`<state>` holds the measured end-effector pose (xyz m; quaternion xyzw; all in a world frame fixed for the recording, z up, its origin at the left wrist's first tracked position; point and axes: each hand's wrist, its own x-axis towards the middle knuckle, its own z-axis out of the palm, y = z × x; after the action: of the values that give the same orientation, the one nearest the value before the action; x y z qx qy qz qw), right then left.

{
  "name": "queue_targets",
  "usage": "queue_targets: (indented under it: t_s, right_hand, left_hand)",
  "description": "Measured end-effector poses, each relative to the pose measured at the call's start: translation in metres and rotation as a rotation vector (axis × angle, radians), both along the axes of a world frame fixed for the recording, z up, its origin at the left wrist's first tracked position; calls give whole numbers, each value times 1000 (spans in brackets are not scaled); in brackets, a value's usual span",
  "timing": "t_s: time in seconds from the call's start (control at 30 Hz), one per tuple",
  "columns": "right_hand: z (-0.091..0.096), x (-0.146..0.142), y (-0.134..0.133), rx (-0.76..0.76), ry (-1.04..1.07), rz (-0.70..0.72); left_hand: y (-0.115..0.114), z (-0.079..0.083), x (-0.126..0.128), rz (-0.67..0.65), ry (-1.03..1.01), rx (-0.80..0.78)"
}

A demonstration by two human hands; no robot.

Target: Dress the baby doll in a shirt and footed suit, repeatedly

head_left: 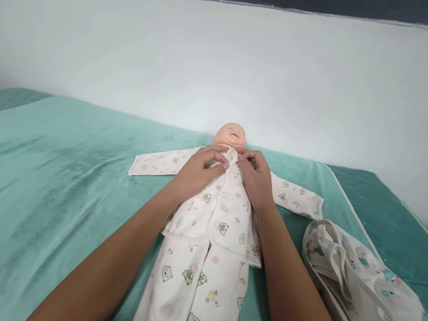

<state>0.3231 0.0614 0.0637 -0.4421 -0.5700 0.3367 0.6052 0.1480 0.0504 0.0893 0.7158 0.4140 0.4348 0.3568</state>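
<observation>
A baby doll (230, 133) lies on its back on a teal blanket (56, 175), head toward the wall. It wears a white printed top (226, 215) and matching trousers (192, 285). My left hand (200, 172) rests on the doll's chest, fingers curled and pinching the top's left front edge near the collar. My right hand (255, 177) pinches the opposite front edge at the neck. Both hands meet at the top's neckline, just below the doll's chin.
Another crumpled white printed garment (370, 294) lies on the blanket at the right. A white wall (227, 66) stands right behind the doll's head. The blanket's right edge (351, 206) shows a darker teal surface beyond it.
</observation>
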Motion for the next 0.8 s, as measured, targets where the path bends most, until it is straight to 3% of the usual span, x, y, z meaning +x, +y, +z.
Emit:
queue_targets:
  t_s: [0.13,0.33,0.8]
  right_hand:
    - [3,1,-2,48,-66,-35]
    - [6,2,-5,99,-110,37]
    - [14,2,-10,42,-200,158]
  left_hand:
    - [0,0,-3,-26,-4,-48]
    - [4,-2,-5,-62,-43,-77]
    - [6,-4,-7,-88,-66,-62]
